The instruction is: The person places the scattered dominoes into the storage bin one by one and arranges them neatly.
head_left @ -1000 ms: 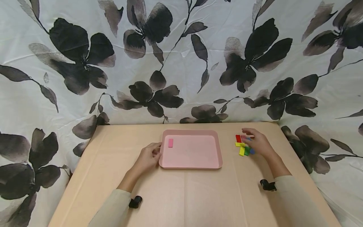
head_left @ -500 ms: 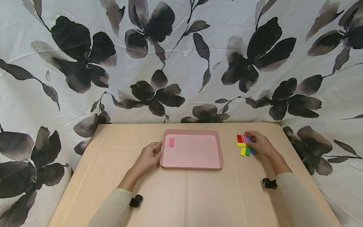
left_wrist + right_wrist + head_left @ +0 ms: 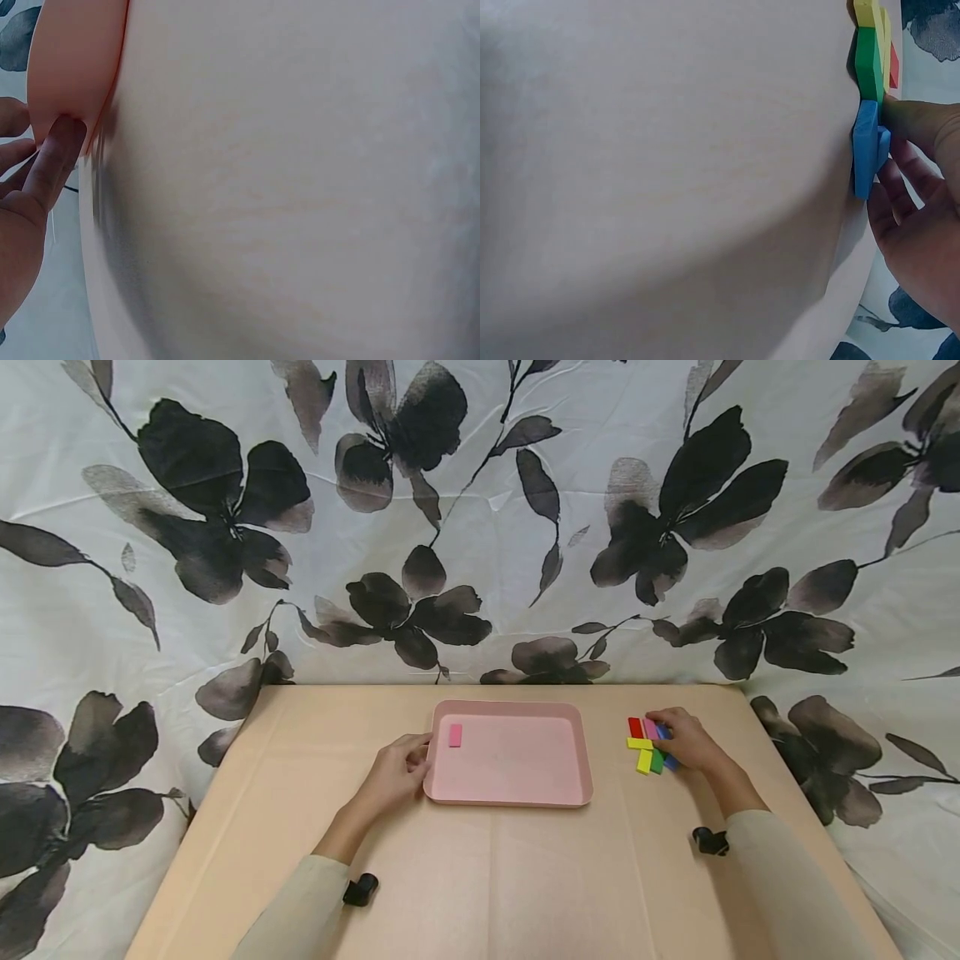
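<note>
Tray (image 3: 517,768) near table's (image 3: 525,877) far edge
One block (image 3: 455,736) inside, toward far-left corner; other blocks (image 3: 643,745) off its right edge.

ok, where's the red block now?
Head view: the red block lies right of the pink tray, just left of a pink block and beyond a yellow block.

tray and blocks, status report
Left hand touching tray, left side. Right hand at blocks, grip unclear. One pink block in tray. Right hand partly hiding blocks.
</note>
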`<state>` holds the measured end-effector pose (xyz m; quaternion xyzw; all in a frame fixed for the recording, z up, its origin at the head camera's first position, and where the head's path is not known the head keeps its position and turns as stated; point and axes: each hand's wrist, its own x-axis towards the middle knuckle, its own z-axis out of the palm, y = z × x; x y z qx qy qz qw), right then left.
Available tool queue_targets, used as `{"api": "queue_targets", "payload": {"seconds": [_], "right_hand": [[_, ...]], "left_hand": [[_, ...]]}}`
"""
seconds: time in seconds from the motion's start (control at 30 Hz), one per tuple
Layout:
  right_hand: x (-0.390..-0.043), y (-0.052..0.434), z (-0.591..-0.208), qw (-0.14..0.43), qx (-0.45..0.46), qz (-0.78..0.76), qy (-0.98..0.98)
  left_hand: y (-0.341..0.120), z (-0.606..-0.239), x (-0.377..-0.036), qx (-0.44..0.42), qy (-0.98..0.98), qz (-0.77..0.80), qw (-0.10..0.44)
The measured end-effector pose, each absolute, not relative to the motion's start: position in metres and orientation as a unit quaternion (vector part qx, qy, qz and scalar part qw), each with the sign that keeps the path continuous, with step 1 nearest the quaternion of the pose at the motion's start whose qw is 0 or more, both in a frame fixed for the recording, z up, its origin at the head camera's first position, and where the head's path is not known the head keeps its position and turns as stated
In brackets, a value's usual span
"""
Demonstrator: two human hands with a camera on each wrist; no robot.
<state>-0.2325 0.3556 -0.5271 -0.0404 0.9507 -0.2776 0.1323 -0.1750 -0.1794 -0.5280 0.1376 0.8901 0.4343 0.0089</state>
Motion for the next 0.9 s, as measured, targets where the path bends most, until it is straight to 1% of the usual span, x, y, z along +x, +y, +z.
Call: {"api": "queue_targets", "payload": {"seconds": [0.47, 0.9], "right_hand": [[-0.232, 0.357, -0.528, 0.137, -0.019, -0.281, 0.95], [-0.227, 0.35, -0.515, 0.119, -0.027, -0.316, 0.941]], "left_hand": [[-0.179, -0.531, -0.175, 0.144, 0.885, 0.442, -0.001], [-0.18, -0.533, -0.175, 0.146, 0.886, 0.441, -0.004]]}}
